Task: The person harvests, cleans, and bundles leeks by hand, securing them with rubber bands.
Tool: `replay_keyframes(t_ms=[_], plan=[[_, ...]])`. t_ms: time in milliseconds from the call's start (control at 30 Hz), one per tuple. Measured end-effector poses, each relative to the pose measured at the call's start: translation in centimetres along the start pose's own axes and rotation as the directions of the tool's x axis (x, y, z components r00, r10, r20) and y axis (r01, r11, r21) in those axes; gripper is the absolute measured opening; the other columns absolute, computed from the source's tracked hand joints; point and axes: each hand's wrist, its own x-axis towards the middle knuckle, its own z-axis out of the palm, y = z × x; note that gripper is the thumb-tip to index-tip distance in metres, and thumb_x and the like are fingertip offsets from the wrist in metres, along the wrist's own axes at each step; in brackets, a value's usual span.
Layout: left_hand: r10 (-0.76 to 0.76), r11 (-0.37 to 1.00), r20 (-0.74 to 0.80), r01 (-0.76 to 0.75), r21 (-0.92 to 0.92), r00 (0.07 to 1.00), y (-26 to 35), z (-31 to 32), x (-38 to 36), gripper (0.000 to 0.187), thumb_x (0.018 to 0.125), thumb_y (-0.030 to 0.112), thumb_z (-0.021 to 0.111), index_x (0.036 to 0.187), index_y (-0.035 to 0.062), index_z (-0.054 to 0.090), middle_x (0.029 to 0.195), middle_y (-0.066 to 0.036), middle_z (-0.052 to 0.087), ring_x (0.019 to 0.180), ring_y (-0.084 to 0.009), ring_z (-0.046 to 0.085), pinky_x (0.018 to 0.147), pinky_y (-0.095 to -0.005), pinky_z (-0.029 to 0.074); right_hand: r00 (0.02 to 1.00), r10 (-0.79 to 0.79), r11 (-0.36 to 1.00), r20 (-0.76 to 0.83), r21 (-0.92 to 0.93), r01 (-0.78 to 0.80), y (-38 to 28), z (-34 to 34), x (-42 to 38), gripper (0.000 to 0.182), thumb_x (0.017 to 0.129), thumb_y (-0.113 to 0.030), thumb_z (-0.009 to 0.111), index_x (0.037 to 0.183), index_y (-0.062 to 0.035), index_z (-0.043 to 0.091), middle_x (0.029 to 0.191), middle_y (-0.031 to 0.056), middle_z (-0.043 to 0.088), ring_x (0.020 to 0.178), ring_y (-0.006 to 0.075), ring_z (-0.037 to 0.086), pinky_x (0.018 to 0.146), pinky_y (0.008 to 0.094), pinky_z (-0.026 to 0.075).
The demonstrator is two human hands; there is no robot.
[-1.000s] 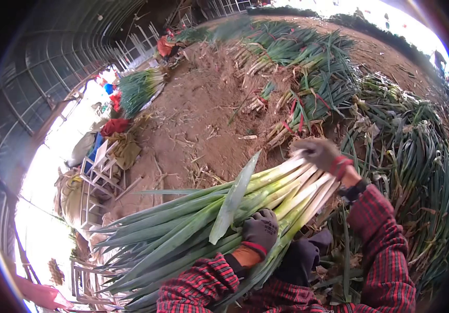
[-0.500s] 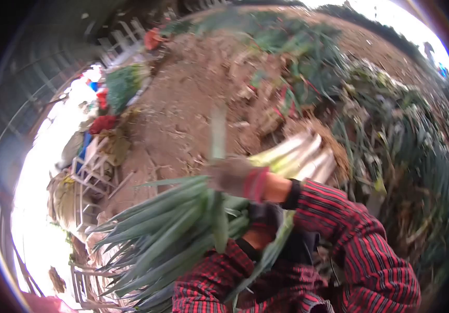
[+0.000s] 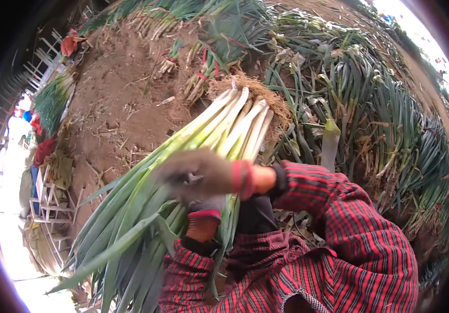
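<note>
A thick bunch of long green onions (image 3: 203,138) lies slantwise across my lap. Its white stems and brown roots (image 3: 261,94) point up and away, and its green leaves (image 3: 115,245) spread to the lower left. My left hand (image 3: 206,205), in a glove with a red-edged cuff, grips the bunch at its near side; its fingers are largely covered by my right hand. Above it, my gloved right hand (image 3: 195,175) crosses over the middle of the bunch. Motion smears its fingers, so their hold cannot be made out.
On the right lie large heaps of green onions (image 3: 386,120). Small bundles with red ties (image 3: 206,65) rest on the soil (image 3: 125,104) beyond. At the left stand a white metal frame (image 3: 52,208), sacks (image 3: 34,245) and another green onion pile (image 3: 52,104).
The view has turned, and the bunch now appears further left with its root end higher. My right hand has moved left and no longer shows the pale green strip beside it.
</note>
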Motion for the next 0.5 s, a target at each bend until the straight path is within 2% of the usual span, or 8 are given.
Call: replay_keyframes(t_ms=[67,100,133,200,267,367,433,500], plan=[[-0.182,0.966,0.29,0.116,0.23,0.94,1.7,-3.7,2.4,0.032,0.091,0.035,0.057,0.108,0.0076,0.055,0.102,-0.009,0.06,0.095,-0.0246,0.064,0.079,-0.0402,0.052,0.981,0.179,0.93,-0.079,-0.312,-0.195,3.8,-5.5,-4.8,0.036,0.083,-0.004,0.068,0.119,-0.0082,0.064,0.106,0.0105,0.067,0.094,0.0243,0.067,0.083,0.0328,0.054],[-0.166,0.972,0.278,0.109,0.211,0.946,1.5,-3.3,2.4,0.037,0.089,0.039,0.059,0.108,0.0077,0.055,0.103,-0.01,0.061,0.096,-0.0267,0.064,0.078,-0.0414,0.052,0.965,0.226,0.85,-0.135,-0.456,-0.263,6.1,-7.9,-7.6,0.036,0.083,-0.004,0.067,0.119,-0.0089,0.064,0.104,0.0105,0.067,0.093,0.0243,0.067,0.082,0.0337,0.054],[-0.137,0.98,0.205,0.103,0.17,0.969,1.3,-3.2,2.2,0.029,0.087,0.033,0.061,0.1,0.0069,0.055,0.098,-0.014,0.061,0.091,-0.0318,0.065,0.075,-0.0433,0.053,0.928,0.317,0.822,-0.196,-0.431,-0.372,7.5,-10.7,-9.6,0.037,0.084,-0.006,0.067,0.12,-0.0115,0.063,0.105,0.0102,0.067,0.096,0.0262,0.066,0.083,0.0358,0.054],[-0.152,0.979,0.265,0.109,0.173,0.952,1.3,-3.6,2.4,0.033,0.089,0.036,0.061,0.105,0.0082,0.055,0.1,-0.011,0.061,0.092,-0.0265,0.065,0.075,-0.0417,0.053,0.911,0.299,0.585,-0.284,-0.7,-0.41,10.6,-15.3,-12.8,0.039,0.082,-0.014,0.066,0.121,-0.0157,0.063,0.119,0.0085,0.062,0.091,0.0266,0.066,0.08,0.034,0.055],[-0.151,0.985,0.284,0.12,0.122,0.947,1.4,-4.5,2.9,0.032,0.089,0.032,0.061,0.105,0.0051,0.056,0.1,-0.016,0.061,0.092,-0.0319,0.065,0.076,-0.0436,0.053,0.89,0.29,0.541,-0.353,-0.707,-0.456,12.8,-17.9,-13.7,0.038,0.081,-0.013,0.064,0.118,-0.0179,0.065,0.123,0.0078,0.061,0.096,0.0271,0.065,0.084,0.0354,0.054],[-0.134,0.99,0.315,0.137,0.013,0.94,0.5,-4.7,3.3,0.036,0.09,0.03,0.06,0.111,0.0015,0.055,0.1,-0.02,0.062,0.091,-0.0366,0.065,0.076,-0.0447,0.053,0.963,0.209,0.508,-0.169,-0.823,-0.255,17.2,-19.8,-12.9,0.032,0.083,-0.017,0.059,0.114,-0.0163,0.067,0.119,0.0069,0.063,0.106,0.0263,0.061,0.088,0.0379,0.052],[-0.132,0.983,0.365,0.17,-0.074,0.922,-0.1,-5.2,4.1,0.044,0.092,0.03,0.058,0.122,-0.0011,0.052,0.099,-0.022,0.061,0.089,-0.0393,0.064,0.077,-0.0449,0.053,0.947,0.279,0.528,-0.161,-0.798,-0.292,17.8,-20.3,-10.5,0.029,0.082,-0.017,0.061,0.111,-0.0165,0.067,0.11,0.0093,0.065,0.101,0.0301,0.063,0.084,0.0413,0.052],[-0.108,0.993,0.368,0.116,0.003,0.923,0.4,-4.2,4.2,0.041,0.092,0.037,0.056,0.113,0.0011,0.053,0.1,-0.02,0.061,0.09,-0.0362,0.065,0.074,-0.0464,0.053,0.937,0.315,0.494,-0.153,-0.816,-0.3,19.2,-20.6,-9.2,0.03,0.08,-0.017,0.064,0.11,-0.016,0.067,0.107,0.0107,0.065,0.096,0.0332,0.064,0.082,0.0422,0.052]])
